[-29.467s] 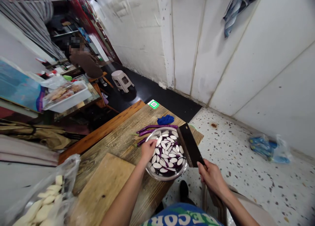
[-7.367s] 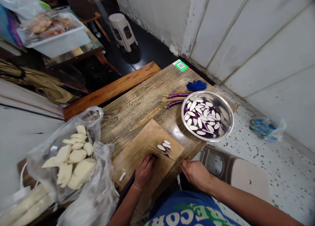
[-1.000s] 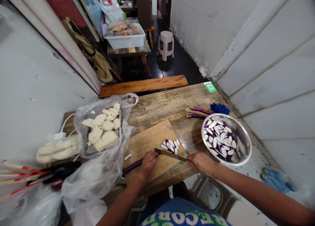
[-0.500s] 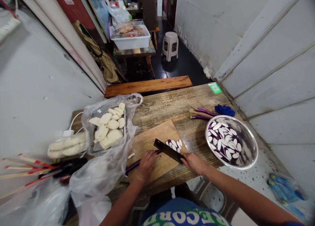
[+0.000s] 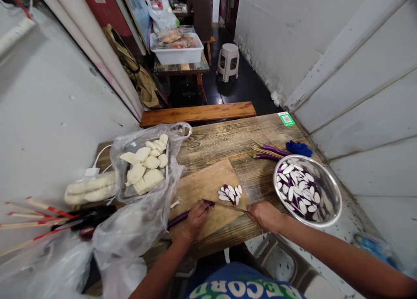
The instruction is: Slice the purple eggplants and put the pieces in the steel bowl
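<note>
My left hand (image 5: pixel 196 219) is closed round a long purple eggplant (image 5: pixel 177 220) lying on the wooden cutting board (image 5: pixel 195 184). In my right hand (image 5: pixel 263 215) is the handle of a cleaver (image 5: pixel 226 206), its blade seen nearly edge-on at the cut end of the eggplant, close to my left fingertips. Just beyond the blade lies a small pile of white oval eggplant slices (image 5: pixel 230 193) with purple skin. A small pale scrap (image 5: pixel 175 204) rests on the board left of my left hand.
A steel bowl (image 5: pixel 335 195) holding many eggplant slices stands at the right. Behind it lie whole eggplants (image 5: pixel 275 149), thin sticks and a blue cloth (image 5: pixel 299 148). On the left, a plastic-lined tray holds pale chunks (image 5: pixel 151 162). A bench (image 5: pixel 198 113) runs behind the table.
The cleaver has turned from showing its broad side to nearly edge-on at the eggplant's end. The slice pile shows more fully. My left hand keeps its hold; the view has shifted slightly.
</note>
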A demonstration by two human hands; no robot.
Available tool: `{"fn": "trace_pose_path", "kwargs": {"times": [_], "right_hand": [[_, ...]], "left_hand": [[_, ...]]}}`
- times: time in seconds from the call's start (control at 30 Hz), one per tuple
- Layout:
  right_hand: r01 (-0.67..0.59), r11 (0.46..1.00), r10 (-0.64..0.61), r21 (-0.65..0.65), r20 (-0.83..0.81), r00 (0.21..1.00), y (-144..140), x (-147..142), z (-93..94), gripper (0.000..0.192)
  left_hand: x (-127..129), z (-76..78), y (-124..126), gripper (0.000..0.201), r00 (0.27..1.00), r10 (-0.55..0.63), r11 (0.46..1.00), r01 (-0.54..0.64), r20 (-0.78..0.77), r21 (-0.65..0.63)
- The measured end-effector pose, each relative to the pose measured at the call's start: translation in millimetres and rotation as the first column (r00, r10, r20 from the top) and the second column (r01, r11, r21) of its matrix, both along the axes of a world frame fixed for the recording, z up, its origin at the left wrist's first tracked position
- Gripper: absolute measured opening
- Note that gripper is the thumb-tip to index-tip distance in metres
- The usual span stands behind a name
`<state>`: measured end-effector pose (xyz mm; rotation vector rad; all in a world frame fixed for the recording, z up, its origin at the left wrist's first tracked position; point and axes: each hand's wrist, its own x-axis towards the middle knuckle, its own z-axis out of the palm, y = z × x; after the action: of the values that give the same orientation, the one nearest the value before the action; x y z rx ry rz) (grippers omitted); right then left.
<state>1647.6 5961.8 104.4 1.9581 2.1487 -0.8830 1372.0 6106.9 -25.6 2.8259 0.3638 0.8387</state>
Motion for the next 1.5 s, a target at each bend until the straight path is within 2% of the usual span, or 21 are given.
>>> {"fn": "trace_pose_path", "kwargs": {"times": [0.13, 0.23, 0.33, 0.43, 0.53, 0.63, 0.7, 0.77, 0.87, 1.07, 1.27, 1.37, 1.5], "right_hand": [[-0.057, 0.998, 0.057, 0.003, 0.036, 0.998, 6, 3, -0.8, 0.035], [-0.061, 0.998, 0.060, 0.023, 0.045, 0.997, 14, -4, -14.4, 0.035], [-0.034, 0.999, 0.033, 0.024, 0.027, 0.999, 21, -13, -30.5, 0.035], [0.038, 0.999, -0.037, 0.020, -0.022, 0.999, 20, -13, -36.9, 0.036], [0.121, 0.993, -0.121, 0.012, -0.025, 0.992, 15, -5, -34.1, 0.037], [0.140, 0.990, -0.139, 0.031, -0.015, 0.990, 11, 3, -28.8, 0.035], [0.131, 0.991, -0.130, 0.040, -0.017, 0.991, 11, 6, -25.5, 0.032], [0.132, 0.991, -0.131, 0.033, -0.019, 0.991, 10, 8, -22.4, 0.031], [0.128, 0.991, -0.127, 0.033, -0.028, 0.992, 5, 9, -18.0, 0.034], [0.064, 0.998, -0.063, 0.014, -0.026, 0.998, -10, 12, -8.5, 0.033], [0.007, 1.000, -0.006, 0.002, -0.045, 0.999, -10, 31, -4.2, 0.034], [-0.015, 1.000, 0.014, -0.015, -0.042, 0.999, -1, 33, -8.8, 0.033], [-0.027, 0.999, 0.027, -0.040, -0.008, 1.000, 19, 18, -24.0, 0.034]], "left_hand": [[-1, -1.1, -2, 0.024, 1.000, 0.016, 1.000, -0.016, -0.006, 0.012], [1, 0.0, -2, 0.022, 0.999, 0.030, 1.000, -0.029, -0.020, 0.004], [1, 3.0, -1, 0.022, 1.000, 0.021, 1.000, -0.021, -0.022, 0.000], [-4, 6.2, 0, 0.026, 0.997, 0.012, 1.000, -0.012, -0.079, -0.001], [-9, 6.8, -1, 0.028, 0.986, 0.104, 0.993, -0.096, -0.132, 0.068], [-2, 5.5, -5, 0.027, 0.976, 0.184, 0.981, -0.175, -0.117, 0.089], [11, 5.5, -7, 0.025, 0.986, 0.119, 0.993, -0.116, -0.116, 0.037], [26, 6.6, -9, 0.024, 0.995, 0.006, 1.000, -0.006, -0.097, 0.001], [39, 8.3, -10, 0.023, 0.997, -0.072, 0.997, 0.073, -0.030, 0.014], [35, 8.1, -11, 0.022, 0.998, -0.067, 0.997, 0.067, 0.009, 0.041], [36, 10.4, -9, 0.022, 0.995, -0.092, 0.995, 0.090, 0.047, 0.030], [36, 4.2, -10, 0.021, 0.995, -0.088, 0.996, 0.088, 0.042, 0.009], [31, -4.8, -11, 0.023, 0.997, -0.074, 0.997, 0.073, 0.018, 0.012]]}}
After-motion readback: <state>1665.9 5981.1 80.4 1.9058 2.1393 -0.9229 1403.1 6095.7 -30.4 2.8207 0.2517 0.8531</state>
